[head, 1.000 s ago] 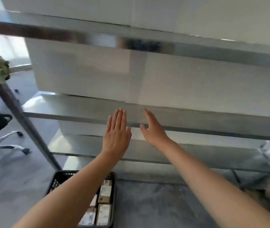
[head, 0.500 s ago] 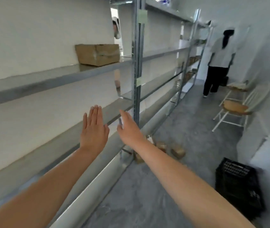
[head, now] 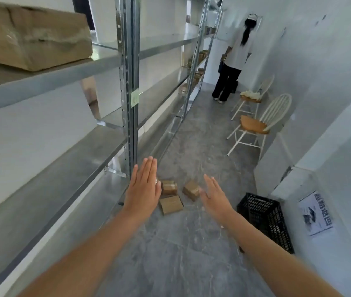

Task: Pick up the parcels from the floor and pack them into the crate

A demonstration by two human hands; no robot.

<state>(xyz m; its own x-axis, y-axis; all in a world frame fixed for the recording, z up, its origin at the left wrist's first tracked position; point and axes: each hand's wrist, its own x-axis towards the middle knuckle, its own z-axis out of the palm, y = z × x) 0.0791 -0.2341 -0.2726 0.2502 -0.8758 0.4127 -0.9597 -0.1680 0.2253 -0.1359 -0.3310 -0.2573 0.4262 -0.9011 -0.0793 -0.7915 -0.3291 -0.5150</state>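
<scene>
**While both hands hover empty, the parcels lie on the floor**

Though both arms are stretched forward, neither hand has hold of anything.

- Left hand (head: pixel 143 189): back up, fingers straight and pressed together, thumb alongside.
- Right hand (head: pixel 214 197): fingers straight, slightly spread, palm turned inward and down.
- Both hang above the grey floor (head: pixel 191 254), apart from each other, touching nothing.

Parcels: three small brown cardboard ones on the floor at the foot of the metal shelving rack (head: pixel 129 82), seen in the gap between the two hands.

- Taped parcel (head: pixel 168 187): just beside the left hand's thumb edge in view.
- Flat parcel (head: pixel 171 204): directly nearer than the taped one. I cannot tell whether they touch.
- Tilted parcel (head: pixel 190 189): right of those two, a little apart, near the right thumb.
- A pale bit shows at the left hand's edge. I cannot tell whether it is another parcel.

Crate (head: pixel 264 217): black plastic lattice, standing on the floor against the right-hand wall, right of the parcels and apart from them. Its inside is dark and I cannot tell what it holds.

Rest of the room:

- Large cardboard box (head: pixel 31 37), wrapped in tape, on an upper shelf at left.
- Near chair (head: pixel 256 125) and far chair (head: pixel 249 99), both white with wooden seats, along the right wall. The far one has a pale bundle on its seat.
- Another person (head: pixel 232 61) stands at the far end of the aisle, back turned, in a white top and dark trousers.
- Printed sheet (head: pixel 315 213) stuck low on the right wall, just beside the crate.
- More small boxes on the far shelves, too small to make out.
</scene>
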